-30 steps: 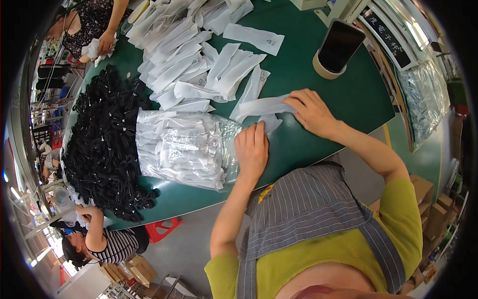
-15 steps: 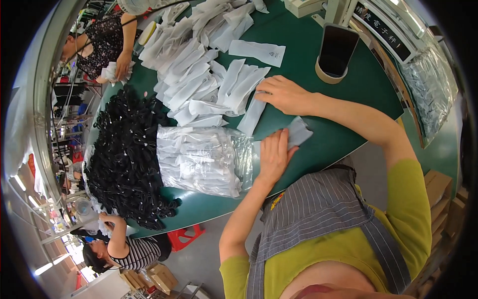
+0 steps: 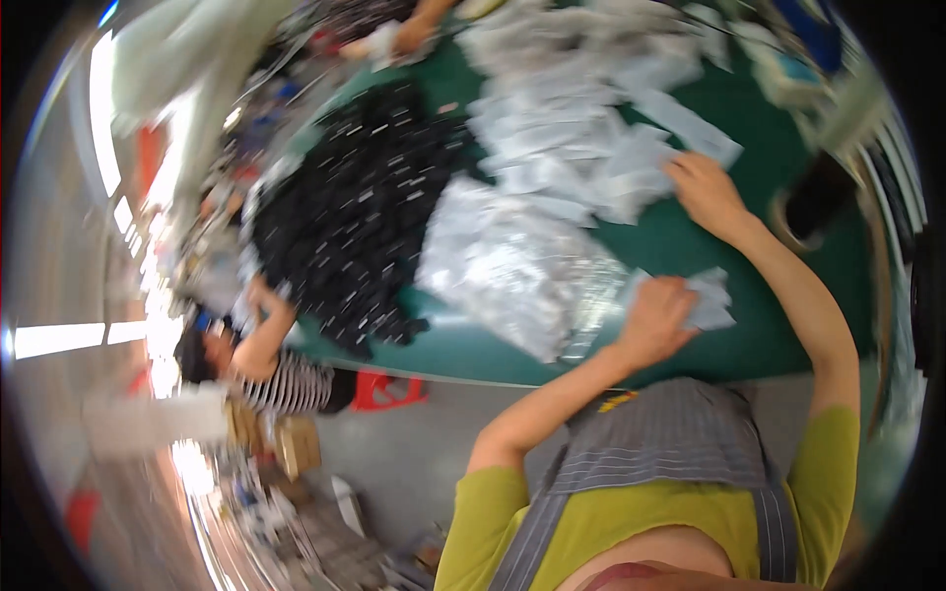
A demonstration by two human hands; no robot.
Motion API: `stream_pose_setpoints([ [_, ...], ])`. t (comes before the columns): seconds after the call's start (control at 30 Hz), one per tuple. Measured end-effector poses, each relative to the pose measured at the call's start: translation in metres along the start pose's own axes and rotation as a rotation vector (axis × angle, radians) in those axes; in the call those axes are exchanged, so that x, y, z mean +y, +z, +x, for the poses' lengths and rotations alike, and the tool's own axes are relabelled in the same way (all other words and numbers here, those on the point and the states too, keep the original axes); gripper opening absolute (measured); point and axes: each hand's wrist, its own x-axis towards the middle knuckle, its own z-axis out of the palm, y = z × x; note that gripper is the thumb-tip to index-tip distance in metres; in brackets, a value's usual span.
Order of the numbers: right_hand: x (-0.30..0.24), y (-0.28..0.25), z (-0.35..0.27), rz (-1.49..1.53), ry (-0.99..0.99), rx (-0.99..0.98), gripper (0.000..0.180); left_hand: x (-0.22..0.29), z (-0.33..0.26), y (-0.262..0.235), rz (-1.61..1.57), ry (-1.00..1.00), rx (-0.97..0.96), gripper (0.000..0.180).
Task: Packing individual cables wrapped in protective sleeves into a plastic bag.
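My left hand [image 3: 654, 320] lies palm down near the table's near edge, its fingers bent over a few pale sleeves [image 3: 713, 298]. It has hold of them, and their ends stick out to the right. My right hand [image 3: 708, 197] is farther out and to the right, half open, fingers bent, with the tips at the right edge of a pile [image 3: 552, 128] of more such sleeves. Blur keeps me from telling whether it grips one.

The pile spreads over the far middle of the green table [image 3: 774, 305]. A clear bag [image 3: 512, 261] packed with something pale lies on the near side of it, its right end just beside my left hand; I cannot tell if they touch. To the left is a heap of black cords [image 3: 345, 217]. At the right, a phone [image 3: 824, 195] leans in a pale ring [image 3: 786, 223]. Far left, a co-worker's hand [image 3: 409, 39] shows over something white; near left, a person in a striped top [image 3: 286, 384] sits by a red stool [image 3: 389, 392].
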Motion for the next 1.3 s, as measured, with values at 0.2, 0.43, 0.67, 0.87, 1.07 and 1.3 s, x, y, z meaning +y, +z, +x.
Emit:
stream_pose_setpoints([
  [0.2, -0.037, -0.047, -0.050, 0.299, 0.095, -0.331, 0.039, 0.011, 0.003, -0.020, 0.194, 0.006, 0.001, 0.073],
  [0.43, -0.013, -0.054, -0.023, 0.610, -0.091, -0.839, 0.040, -0.006, 0.002, -0.022, 0.059, 0.032, -0.056, 0.068],
  [0.67, 0.006, 0.014, 0.034, -0.224, -0.156, -0.128, 0.045, 0.005, 0.016, -0.004, 0.071, -0.008, 0.002, 0.076],
  [0.87, -0.054, -0.058, -0.042, 0.330, 0.111, -0.342, 0.040, 0.011, -0.004, -0.003, 0.001, -0.010, -0.018, 0.097],
  [1.07, -0.071, -0.070, -0.081, 0.352, 0.137, -0.254, 0.030, 0.013, 0.000, -0.017, 0.014, -0.007, -0.005, 0.109],
  [1.3, -0.085, -0.069, -0.093, 0.280, 0.146, -0.272, 0.032, 0.005, -0.002, -0.029, -0.026, -0.080, -0.090, 0.110],
])
